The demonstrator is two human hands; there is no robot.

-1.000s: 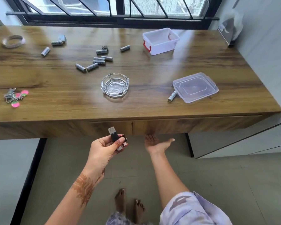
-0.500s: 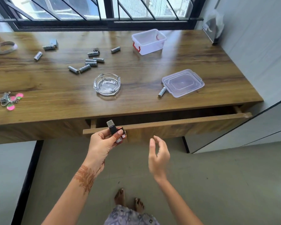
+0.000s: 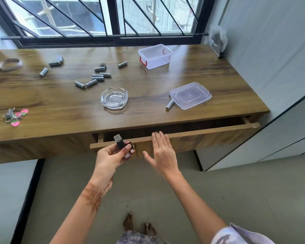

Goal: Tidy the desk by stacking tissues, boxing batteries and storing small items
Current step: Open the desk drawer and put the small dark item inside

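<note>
Left hand (image 3: 111, 155) fingers curled, thumb and fingertips pinching a small black item (image 3: 119, 142) with a silver cap, upright, just in front of the partly open drawer (image 3: 201, 132); a red bit shows under the fingers, can't tell what. Right hand (image 3: 163, 154) flat, fingers straight and close together, thumb spread out, tips at the drawer front's top edge, holding nothing. On the desk (image 3: 60, 110): loose batteries (image 3: 95, 79) mid-left, clear box (image 3: 155, 56) at the back, its lid (image 3: 190, 95) apart near the front edge, with one battery (image 3: 169, 104) touching it.
</note>
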